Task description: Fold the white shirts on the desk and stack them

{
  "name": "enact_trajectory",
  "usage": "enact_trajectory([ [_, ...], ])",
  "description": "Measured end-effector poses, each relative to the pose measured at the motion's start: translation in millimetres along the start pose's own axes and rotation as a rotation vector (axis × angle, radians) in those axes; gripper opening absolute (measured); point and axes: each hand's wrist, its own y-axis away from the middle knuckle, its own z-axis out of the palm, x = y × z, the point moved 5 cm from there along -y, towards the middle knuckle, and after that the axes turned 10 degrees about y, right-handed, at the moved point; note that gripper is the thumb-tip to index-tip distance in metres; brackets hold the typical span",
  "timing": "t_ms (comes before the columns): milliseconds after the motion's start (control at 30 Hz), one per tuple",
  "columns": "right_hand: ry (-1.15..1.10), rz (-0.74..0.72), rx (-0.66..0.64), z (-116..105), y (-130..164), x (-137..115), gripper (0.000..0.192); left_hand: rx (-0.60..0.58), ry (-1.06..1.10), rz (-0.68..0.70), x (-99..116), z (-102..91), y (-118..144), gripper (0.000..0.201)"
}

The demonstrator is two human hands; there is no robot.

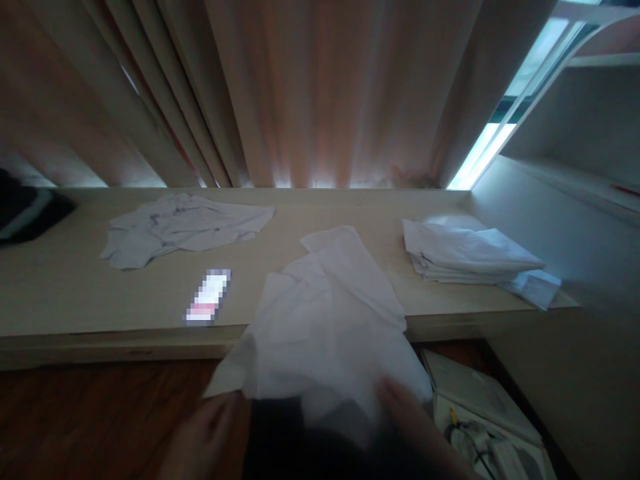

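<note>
White shirt (330,320) drapes over the surface's (60,293) front edge near its middle, both hands at its hanging hem, left hand (210,427) pinching a corner, right hand (400,407) closed on cloth; looks light, limp, prob. best held at corners w/ both hands.

Both hands are blurred and cut by the bottom edge: the left hand (207,433) and right hand (415,423) show no clear fingers, so their hold on the white cloth (325,327) cannot be told. A small flat thing (209,297) on the ledge (60,293) is pixelated beyond reading.
</note>
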Motion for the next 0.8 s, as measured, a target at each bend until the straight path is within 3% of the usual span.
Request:
enact_trajectory([
  [67, -0.005, 0.062, 0.021, 1, -2, 2, 0.049, -0.154, -0.056, 0.152, 20, 66.3, 24, 0.03],
  [133, 0.009, 0.082, 0.03, 4, -4, 2, 0.049, -0.253, -0.133, 0.263, 41, 115.8, 41, 0.044],
  [200, 0.02, 0.048, 0.007, 11, -6, -2, 0.047, -0.27, -0.202, 0.275, 54, 143.0, 43, 0.054],
  [267, 0.026, 0.02, -0.014, 17, -7, -5, 0.045, -0.281, -0.255, 0.274, 60, 155.0, 37, 0.054],
  [400, 0.041, -0.019, 0.01, 19, -3, -8, 0.044, -0.312, -0.313, 0.276, 51, 155.7, 21, 0.055],
  [600, 0.18, -0.167, 0.12, 4, -2, -12, 0.04, -0.216, -0.141, 0.155, 40, 124.3, 12, 0.05],
  [700, 0.241, -0.261, 0.19, -13, -10, -39, 0.037, -0.188, 0.031, 0.14, 57, 107.5, 7, 0.046],
  [800, 0.21, -0.398, 0.244, -37, -13, -88, 0.032, -0.083, 0.199, 0.177, 87, 80.1, -3, 0.042],
])
